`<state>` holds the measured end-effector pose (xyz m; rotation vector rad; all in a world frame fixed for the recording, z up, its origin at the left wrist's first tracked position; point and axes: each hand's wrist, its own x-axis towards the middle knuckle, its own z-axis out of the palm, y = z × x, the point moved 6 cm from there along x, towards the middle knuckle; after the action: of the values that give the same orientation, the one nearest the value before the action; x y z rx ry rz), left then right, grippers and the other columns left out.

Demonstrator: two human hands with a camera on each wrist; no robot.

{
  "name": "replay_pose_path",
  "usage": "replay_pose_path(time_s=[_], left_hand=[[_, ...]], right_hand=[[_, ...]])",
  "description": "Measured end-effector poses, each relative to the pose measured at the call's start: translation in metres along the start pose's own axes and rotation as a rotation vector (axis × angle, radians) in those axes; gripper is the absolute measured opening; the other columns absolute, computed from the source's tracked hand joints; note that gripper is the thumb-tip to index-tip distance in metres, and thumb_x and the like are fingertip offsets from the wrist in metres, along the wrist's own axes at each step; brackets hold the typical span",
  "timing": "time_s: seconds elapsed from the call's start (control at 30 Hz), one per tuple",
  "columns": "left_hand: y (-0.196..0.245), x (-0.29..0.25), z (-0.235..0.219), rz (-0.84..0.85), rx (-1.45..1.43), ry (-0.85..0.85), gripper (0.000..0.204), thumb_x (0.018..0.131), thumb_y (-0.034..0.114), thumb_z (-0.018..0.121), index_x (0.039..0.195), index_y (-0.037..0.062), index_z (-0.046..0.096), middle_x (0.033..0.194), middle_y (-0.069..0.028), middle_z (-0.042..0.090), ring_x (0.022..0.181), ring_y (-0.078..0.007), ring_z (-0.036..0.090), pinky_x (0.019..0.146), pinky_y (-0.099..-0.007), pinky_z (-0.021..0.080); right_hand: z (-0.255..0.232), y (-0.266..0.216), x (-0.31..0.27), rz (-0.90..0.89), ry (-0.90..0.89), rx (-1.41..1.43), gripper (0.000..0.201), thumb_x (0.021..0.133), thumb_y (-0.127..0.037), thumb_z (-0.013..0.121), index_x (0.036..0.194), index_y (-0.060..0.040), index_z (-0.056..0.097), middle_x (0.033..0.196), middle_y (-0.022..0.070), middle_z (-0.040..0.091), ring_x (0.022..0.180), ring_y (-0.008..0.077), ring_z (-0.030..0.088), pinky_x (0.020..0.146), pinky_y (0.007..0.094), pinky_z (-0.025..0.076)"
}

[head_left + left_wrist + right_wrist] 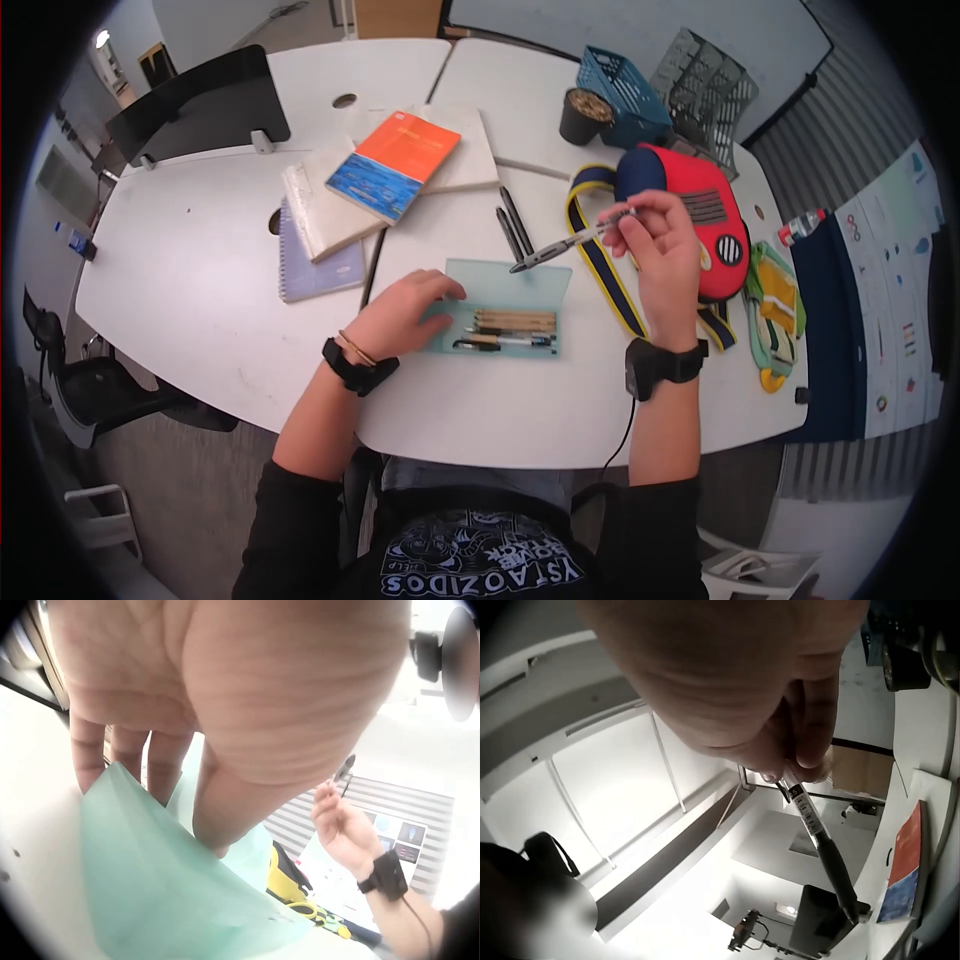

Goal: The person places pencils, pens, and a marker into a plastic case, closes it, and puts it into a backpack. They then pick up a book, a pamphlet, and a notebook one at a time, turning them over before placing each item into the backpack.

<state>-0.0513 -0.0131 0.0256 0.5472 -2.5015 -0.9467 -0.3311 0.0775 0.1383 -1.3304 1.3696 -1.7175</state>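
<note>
My right hand (655, 240) pinches a clear-barrelled pen with a dark grip (821, 840) near one end, raised above the table, its other end slanting down to the left. A pale teal pencil case (430, 343) lies on the table with its lid (500, 280) swung back. Inside are several wooden pencils (515, 320) and pens (500, 342). At the case's left end, my left hand (400, 315) holds it, with fingers by the lid's edge and thumb at the tray. The left wrist view shows the thumb and fingers around the teal wall (165, 877).
Two black pens (510, 225) lie behind the case. Books (400, 160) and a spiral notebook (320, 265) are stacked at back left. To the right sit a red and navy bag (700, 170) and a green-yellow pouch (775, 310). A plant pot (585, 117) and blue basket (640, 120) stand behind.
</note>
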Motion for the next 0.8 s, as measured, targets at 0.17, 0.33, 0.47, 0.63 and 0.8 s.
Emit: replay_pose_path(time_s=[0.17,0.33,0.47,0.63,0.8], left_hand=[[0.018,0.002,-0.012,0.025,0.090,0.255,0.029,0.089,-0.001,0.076,0.117,0.0044,0.074,0.109,-0.0132,0.062,0.105,-0.0313,0.063,0.093,-0.0384,0.053],[0.017,-0.003,-0.026,-0.055,0.015,0.440,0.028,0.094,0.000,0.070,0.121,0.0018,0.073,0.095,-0.0098,0.065,0.087,-0.0197,0.065,0.076,-0.0311,0.051],[0.029,0.005,0.000,-0.013,-0.343,0.204,0.024,0.100,0.010,0.068,0.122,0.0004,0.073,0.089,-0.0074,0.072,0.078,-0.0158,0.068,0.070,-0.0268,0.052],[0.024,0.007,0.004,-0.034,-0.336,0.030,0.022,0.096,0.010,0.077,0.116,0.0002,0.075,0.088,-0.0069,0.073,0.078,-0.0153,0.070,0.071,-0.0281,0.055],[0.024,0.007,0.003,-0.018,-0.403,0.028,0.017,0.094,0.006,0.078,0.110,-0.0005,0.076,0.088,-0.0072,0.075,0.076,-0.0156,0.071,0.071,-0.0284,0.055]], right_hand=[[-0.026,0.084,-0.063,0.182,0.072,0.232,0.014,0.110,-0.012,0.063,0.116,-0.0013,0.058,0.107,0.0171,0.077,0.082,0.0176,0.070,0.073,0.0278,0.056],[-0.012,0.104,-0.080,0.269,0.012,0.325,0.016,0.107,-0.017,0.069,0.108,-0.0024,0.064,0.096,0.0095,0.073,0.081,0.0158,0.069,0.074,0.0289,0.055],[-0.005,0.108,-0.084,0.276,0.002,0.268,0.018,0.104,-0.019,0.074,0.104,-0.0025,0.068,0.092,0.0055,0.070,0.078,0.0127,0.064,0.073,0.0284,0.052],[-0.002,0.112,-0.087,0.323,-0.010,0.269,0.018,0.103,-0.020,0.076,0.103,-0.0024,0.069,0.090,0.0047,0.069,0.077,0.0122,0.063,0.072,0.0280,0.052],[0.000,0.110,-0.089,0.351,0.009,0.238,0.019,0.103,-0.020,0.076,0.103,-0.0022,0.070,0.090,0.0052,0.070,0.076,0.0120,0.063,0.071,0.0280,0.052]])
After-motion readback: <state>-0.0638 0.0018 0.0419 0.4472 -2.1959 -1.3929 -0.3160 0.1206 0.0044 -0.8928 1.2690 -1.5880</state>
